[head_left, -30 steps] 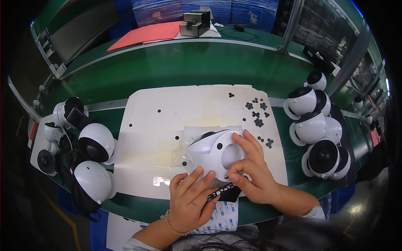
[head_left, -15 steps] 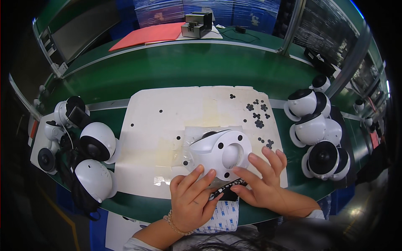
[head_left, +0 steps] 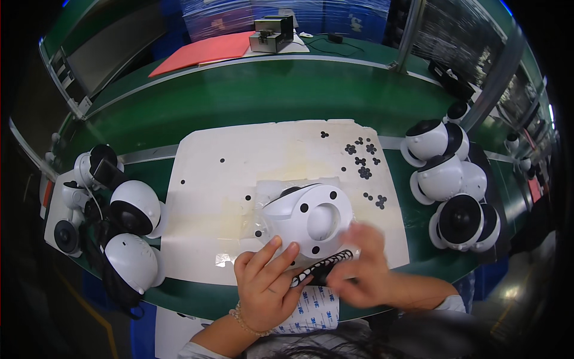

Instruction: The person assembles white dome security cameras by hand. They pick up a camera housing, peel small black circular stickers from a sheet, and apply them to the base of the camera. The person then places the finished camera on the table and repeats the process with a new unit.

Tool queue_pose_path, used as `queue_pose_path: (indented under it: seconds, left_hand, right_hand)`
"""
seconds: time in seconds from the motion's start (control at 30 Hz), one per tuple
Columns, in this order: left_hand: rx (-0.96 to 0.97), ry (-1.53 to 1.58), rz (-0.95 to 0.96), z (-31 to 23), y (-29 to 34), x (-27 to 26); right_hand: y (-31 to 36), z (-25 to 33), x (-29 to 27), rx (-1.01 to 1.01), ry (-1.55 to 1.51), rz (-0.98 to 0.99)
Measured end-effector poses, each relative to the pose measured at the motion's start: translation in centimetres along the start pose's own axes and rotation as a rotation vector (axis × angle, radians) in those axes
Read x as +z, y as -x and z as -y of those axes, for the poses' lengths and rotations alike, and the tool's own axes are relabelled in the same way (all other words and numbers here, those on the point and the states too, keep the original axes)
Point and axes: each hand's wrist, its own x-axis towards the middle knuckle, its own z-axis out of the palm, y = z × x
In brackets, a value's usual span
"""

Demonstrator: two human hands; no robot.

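Note:
A white camera-like device (head_left: 287,218) lies on its side with its ring-shaped base (head_left: 344,209) facing up. Three round black pads sit on the base around its recessed middle. My left hand (head_left: 266,287) is closed on a sheet of black die-cut dots (head_left: 320,268), pinched by its lower left end, its fingertips resting close to the device. Under that sheet hangs white backing paper with blue print (head_left: 314,308). My right hand (head_left: 365,272) is beside the sheet's right end, just below the base. Motion smears its fingers, so their grip cannot be made out.
Beneath the device are clear plastic film (head_left: 254,206) and a cream board (head_left: 203,209) scattered with black dots (head_left: 365,172). Finished-looking white-and-black devices stand at left (head_left: 134,206) and right (head_left: 460,221). A metal box (head_left: 272,34) and red sheet (head_left: 206,54) lie on the back shelf.
My right hand has drawn back from the base's edge, and its spread fingers have curled in and blurred. The sheet's right end shows more. My left hand keeps its hold.

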Motion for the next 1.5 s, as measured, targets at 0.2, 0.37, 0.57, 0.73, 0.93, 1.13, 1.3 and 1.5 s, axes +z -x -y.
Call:
queue_pose_path:
  seconds: [0.2, 0.37, 0.57, 0.73, 0.93, 1.13, 1.3, 1.5]
  left_hand:
    - [-0.001, -0.015, 0.002, -0.1, 0.1, 0.0]
    - [0.001, -0.016, 0.001, 0.1, 0.1, 0.2]
    - [-0.003, -0.032, 0.008, 0.0, 0.2, 0.2]
    - [-0.005, -0.065, 0.022, -0.1, 0.2, 0.0]
    - [-0.011, -0.046, 0.006, 0.0, 0.3, 0.2]
    - [0.006, 0.009, 0.000, 0.4, 0.3, 0.3]
    - [0.040, 0.153, 0.073, 0.4, -0.3, -0.8]
    - [0.187, 0.463, 0.287, 2.0, 0.5, -0.8]
  right_hand:
    - [-0.6, -2.6, -1.4, 0.351, -0.069, -0.008]
    - [-0.6, -2.7, -1.4, 0.327, -0.027, 0.016]
    - [-0.6, -2.8, -1.4, 0.327, -0.006, 0.038]
    - [-0.3, -2.6, -1.2, 0.220, 0.180, -0.016]
    - [0.5, -2.0, -2.1, -0.042, 0.685, 0.009]
    - [-0.3, -2.4, -0.6, 0.739, -0.531, -0.203]
    - [-2.1, -5.4, -2.1, 0.917, -0.906, -0.043]
    - [-9.4, -12.0, -3.5, 0.753, -0.580, -0.321]
